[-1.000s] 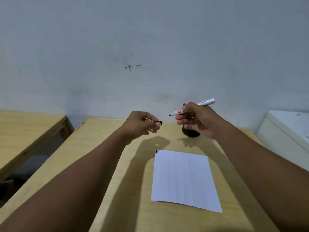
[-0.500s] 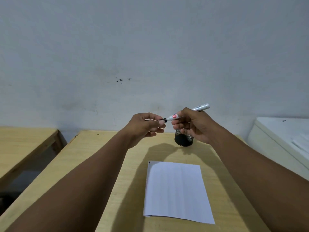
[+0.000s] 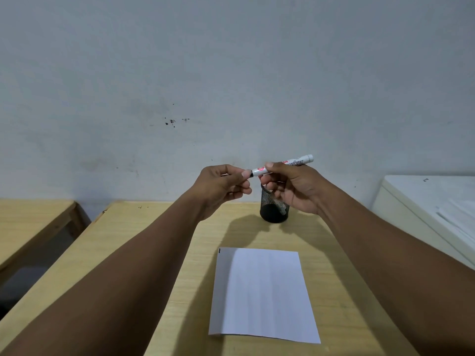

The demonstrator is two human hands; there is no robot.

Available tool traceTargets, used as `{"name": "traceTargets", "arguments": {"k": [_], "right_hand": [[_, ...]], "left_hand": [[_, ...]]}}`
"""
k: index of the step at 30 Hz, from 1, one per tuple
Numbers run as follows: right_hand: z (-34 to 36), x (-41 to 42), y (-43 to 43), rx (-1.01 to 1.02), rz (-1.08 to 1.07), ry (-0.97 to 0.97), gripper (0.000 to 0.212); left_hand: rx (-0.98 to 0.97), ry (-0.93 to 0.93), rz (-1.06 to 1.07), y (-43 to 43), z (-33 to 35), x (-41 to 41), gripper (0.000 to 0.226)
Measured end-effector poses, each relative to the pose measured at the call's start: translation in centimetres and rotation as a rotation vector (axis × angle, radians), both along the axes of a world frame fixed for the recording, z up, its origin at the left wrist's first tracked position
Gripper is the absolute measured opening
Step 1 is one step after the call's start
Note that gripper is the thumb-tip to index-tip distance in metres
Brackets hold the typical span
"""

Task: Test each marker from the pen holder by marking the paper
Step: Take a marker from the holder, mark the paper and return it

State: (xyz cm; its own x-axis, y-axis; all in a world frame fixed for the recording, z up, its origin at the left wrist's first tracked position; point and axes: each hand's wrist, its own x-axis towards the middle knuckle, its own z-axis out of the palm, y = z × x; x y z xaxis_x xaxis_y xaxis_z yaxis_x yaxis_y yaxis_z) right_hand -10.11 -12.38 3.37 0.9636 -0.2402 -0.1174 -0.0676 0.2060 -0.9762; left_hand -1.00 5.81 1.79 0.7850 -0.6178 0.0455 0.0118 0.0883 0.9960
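Note:
My right hand (image 3: 293, 187) grips a white marker (image 3: 295, 162) by its barrel, held level above the desk with its tail pointing right. My left hand (image 3: 223, 186) pinches the marker's black cap (image 3: 249, 174), which sits on the marker's left end. A black mesh pen holder (image 3: 273, 208) stands on the desk just below and behind both hands, its rim partly hidden by my right fingers. A white sheet of paper (image 3: 262, 294) lies flat nearer to me, with one short black mark at its top left corner.
The light wooden desk (image 3: 144, 242) runs up to a grey wall. A second wooden table (image 3: 30, 222) stands to the left across a gap. A white cabinet top (image 3: 431, 201) sits at the right.
My hands came together: the cap in my left hand went from apart from the bare tip onto the marker's end. The view tilted up slightly.

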Motion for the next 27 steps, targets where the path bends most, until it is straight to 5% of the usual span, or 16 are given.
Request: {"name": "traceTargets", "arguments": {"k": [6, 14, 18, 22, 27], "right_hand": [[1.3, -0.8, -4.6, -0.403, -0.096, 0.270, 0.065], [0.5, -0.5, -7.0, -0.860, -0.132, 0.326, 0.032], [-0.4, 0.4, -6.6, -0.919, -0.118, 0.304, 0.026], [-0.8, 1.2, -7.0, -0.917, -0.124, 0.273, 0.027], [-1.3, 1.6, -7.8, -0.889, -0.159, 0.240, 0.025]], "left_hand": [[0.059, -0.196, 0.214, -1.6, 0.4, 1.3, 0.014], [0.364, -0.581, 0.266, -5.1, -0.4, 2.5, 0.013], [0.545, -0.758, 0.222, -7.0, -1.9, 2.8, 0.005], [0.604, -0.807, 0.139, -7.9, -2.8, 2.5, 0.030], [0.665, -0.872, 0.293, -7.8, -2.8, 2.9, 0.033]]}}
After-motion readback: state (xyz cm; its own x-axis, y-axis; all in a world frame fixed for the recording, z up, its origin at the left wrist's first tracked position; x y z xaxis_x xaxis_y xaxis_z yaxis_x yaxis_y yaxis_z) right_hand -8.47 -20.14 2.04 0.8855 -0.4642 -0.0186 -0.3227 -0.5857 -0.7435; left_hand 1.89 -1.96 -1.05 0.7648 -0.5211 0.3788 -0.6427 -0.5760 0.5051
